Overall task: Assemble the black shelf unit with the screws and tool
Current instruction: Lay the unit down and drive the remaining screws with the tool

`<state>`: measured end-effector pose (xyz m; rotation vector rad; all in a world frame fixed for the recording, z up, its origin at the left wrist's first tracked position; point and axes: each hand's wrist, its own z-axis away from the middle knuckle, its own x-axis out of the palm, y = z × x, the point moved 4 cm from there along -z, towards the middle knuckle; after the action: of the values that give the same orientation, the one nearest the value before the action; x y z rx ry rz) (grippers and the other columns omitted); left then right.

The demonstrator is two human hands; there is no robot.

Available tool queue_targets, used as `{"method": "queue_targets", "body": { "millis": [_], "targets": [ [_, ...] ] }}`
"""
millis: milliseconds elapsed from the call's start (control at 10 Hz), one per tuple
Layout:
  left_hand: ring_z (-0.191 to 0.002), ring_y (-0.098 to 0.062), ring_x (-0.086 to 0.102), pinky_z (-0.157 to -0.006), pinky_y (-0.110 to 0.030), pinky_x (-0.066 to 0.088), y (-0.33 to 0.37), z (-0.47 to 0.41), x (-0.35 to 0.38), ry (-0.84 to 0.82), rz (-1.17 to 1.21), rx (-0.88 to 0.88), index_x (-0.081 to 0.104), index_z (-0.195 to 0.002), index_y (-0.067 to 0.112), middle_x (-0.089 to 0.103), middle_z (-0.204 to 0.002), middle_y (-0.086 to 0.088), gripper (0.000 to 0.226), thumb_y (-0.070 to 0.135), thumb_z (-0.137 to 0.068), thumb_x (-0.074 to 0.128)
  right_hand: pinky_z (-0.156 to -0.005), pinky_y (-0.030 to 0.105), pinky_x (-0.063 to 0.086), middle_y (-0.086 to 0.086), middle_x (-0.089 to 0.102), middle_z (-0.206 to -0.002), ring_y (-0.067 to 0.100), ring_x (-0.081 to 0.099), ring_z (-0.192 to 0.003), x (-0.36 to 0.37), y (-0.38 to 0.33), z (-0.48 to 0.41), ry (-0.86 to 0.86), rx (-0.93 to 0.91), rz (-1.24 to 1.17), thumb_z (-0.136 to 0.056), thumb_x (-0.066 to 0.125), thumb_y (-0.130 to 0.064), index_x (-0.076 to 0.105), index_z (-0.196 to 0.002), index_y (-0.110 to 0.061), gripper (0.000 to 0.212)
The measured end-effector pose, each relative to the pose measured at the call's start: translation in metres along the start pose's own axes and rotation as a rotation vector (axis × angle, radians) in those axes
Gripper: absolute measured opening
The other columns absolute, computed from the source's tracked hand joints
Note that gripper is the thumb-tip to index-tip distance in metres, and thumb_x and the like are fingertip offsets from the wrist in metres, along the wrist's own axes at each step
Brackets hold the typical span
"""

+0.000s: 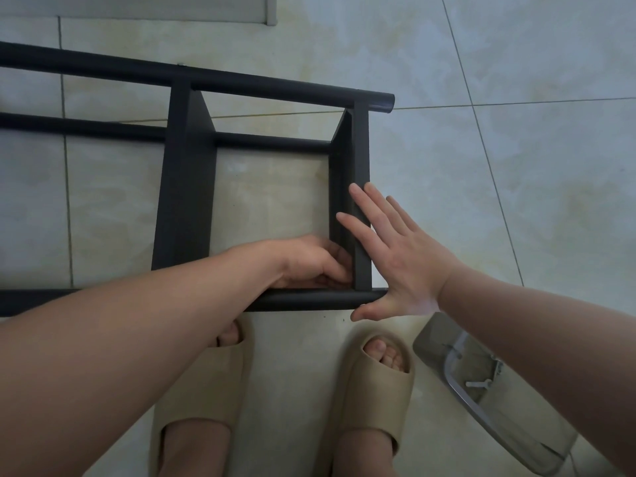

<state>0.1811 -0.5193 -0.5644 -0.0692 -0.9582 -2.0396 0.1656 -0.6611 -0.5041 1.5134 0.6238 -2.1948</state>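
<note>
Left hand (309, 261) curled into the inside corner. Whether it pinches a screw there, I can't tell. Right hand (395, 256) flat, fingers spread, bracing the end panel (359, 160) from outside. If that brace slips, panel and near tube (309, 299) could shift and the joint misalign. The black shelf unit (186, 187), matte tubes and panels, lies on its side on the tiled floor (516, 166) by the slippers (371, 390).

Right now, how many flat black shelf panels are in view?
2: the left panel near the picture's middle; the right panel beside it, touched by the right hand. Others may be hidden off-picture.
</note>
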Motion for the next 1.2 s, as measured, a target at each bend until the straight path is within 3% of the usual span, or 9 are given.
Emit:
{"method": "queue_targets", "body": {
  "millis": [200, 300, 500, 700, 800, 900, 1100, 1200],
  "targets": [
    [-0.077, -0.022, 0.071, -0.077, -0.031, 0.056, -0.0031, -0.0026, 0.0018, 0.001, -0.036, -0.045, 0.071, -0.085, 0.008, 0.074, -0.082, -0.011, 0.012, 0.001, -0.090, 0.062, -0.125, 0.057, 0.011, 0.016, -0.013, -0.168, 0.034, -0.014, -0.155, 0.0009, -0.0002, 0.0011, 0.021, -0.007, 0.016, -0.070, 0.037, -0.096, -0.001, -0.161, -0.008, 0.132],
    [-0.070, -0.019, 0.070, -0.072, -0.028, 0.055, -0.0030, -0.0038, 0.0011, 0.022, -0.064, -0.051, 0.075, -0.067, 0.013, 0.073, -0.074, -0.008, 0.028, -0.001, -0.087, 0.064, -0.125, 0.057, 0.010, 0.016, -0.013, -0.168, 0.033, -0.014, -0.155, 0.0004, -0.0004, 0.0014, 0.021, -0.008, 0.023, -0.071, 0.035, -0.097, -0.004, -0.161, -0.007, 0.133],
    [-0.083, -0.030, 0.068, -0.092, -0.041, 0.054, 0.0000, -0.0055, 0.0009, 0.044, -0.040, -0.086, 0.069, -0.079, 0.004, 0.070, -0.083, -0.019, 0.018, -0.010, -0.084, 0.060, -0.125, 0.058, 0.011, 0.017, -0.009, -0.168, 0.033, -0.008, -0.156, -0.0004, -0.0005, 0.0053, 0.046, 0.007, 0.042, -0.071, 0.039, -0.096, -0.003, -0.159, 0.000, 0.137],
    [-0.098, -0.032, 0.070, -0.099, -0.040, 0.055, 0.0049, -0.0062, 0.0004, 0.029, -0.047, -0.115, 0.067, -0.093, 0.000, 0.068, -0.113, -0.031, 0.018, -0.013, -0.089, 0.055, -0.126, 0.055, 0.007, 0.016, -0.013, -0.168, 0.031, -0.012, -0.156, 0.0002, -0.0006, 0.0060, 0.016, 0.018, 0.024, -0.072, 0.039, -0.096, -0.007, -0.159, -0.002, 0.137],
    [-0.100, -0.034, 0.070, -0.097, -0.040, 0.055, 0.0057, -0.0051, 0.0000, 0.003, -0.040, -0.119, 0.067, -0.093, 0.001, 0.070, -0.106, -0.029, 0.018, -0.012, -0.090, 0.056, -0.126, 0.055, 0.006, 0.015, -0.014, -0.168, 0.030, -0.012, -0.156, 0.0006, 0.0002, 0.0056, 0.023, 0.014, 0.006, -0.072, 0.039, -0.096, -0.007, -0.160, -0.002, 0.136],
    [-0.084, -0.025, 0.072, -0.082, -0.032, 0.058, 0.0043, -0.0034, 0.0000, -0.018, -0.023, -0.090, 0.065, -0.090, 0.002, 0.070, -0.089, -0.019, 0.018, -0.013, -0.090, 0.055, -0.126, 0.055, 0.007, 0.014, -0.014, -0.168, 0.030, -0.012, -0.156, 0.0013, 0.0003, 0.0055, 0.032, 0.012, 0.002, -0.072, 0.038, -0.096, -0.006, -0.160, -0.002, 0.136],
    [-0.099, -0.033, 0.066, -0.098, -0.041, 0.053, 0.0015, -0.0023, 0.0009, -0.010, -0.001, -0.024, 0.062, -0.102, -0.001, 0.066, -0.105, -0.024, 0.018, -0.013, -0.090, 0.055, -0.126, 0.054, 0.005, 0.015, -0.014, -0.168, 0.030, -0.012, -0.156, 0.0005, 0.0002, 0.0057, 0.033, 0.008, -0.004, -0.072, 0.038, -0.095, -0.005, -0.160, -0.002, 0.135],
    [-0.083, -0.026, 0.069, -0.081, -0.033, 0.055, 0.0003, -0.0022, 0.0027, -0.023, 0.005, -0.021, 0.063, -0.098, 0.000, 0.069, -0.091, -0.018, 0.016, -0.012, -0.090, 0.054, -0.126, 0.055, 0.005, 0.014, -0.014, -0.168, 0.030, -0.013, -0.156, 0.0002, 0.0001, 0.0056, 0.035, 0.009, -0.004, -0.073, 0.037, -0.096, -0.005, -0.160, -0.002, 0.135]
  ]
}}
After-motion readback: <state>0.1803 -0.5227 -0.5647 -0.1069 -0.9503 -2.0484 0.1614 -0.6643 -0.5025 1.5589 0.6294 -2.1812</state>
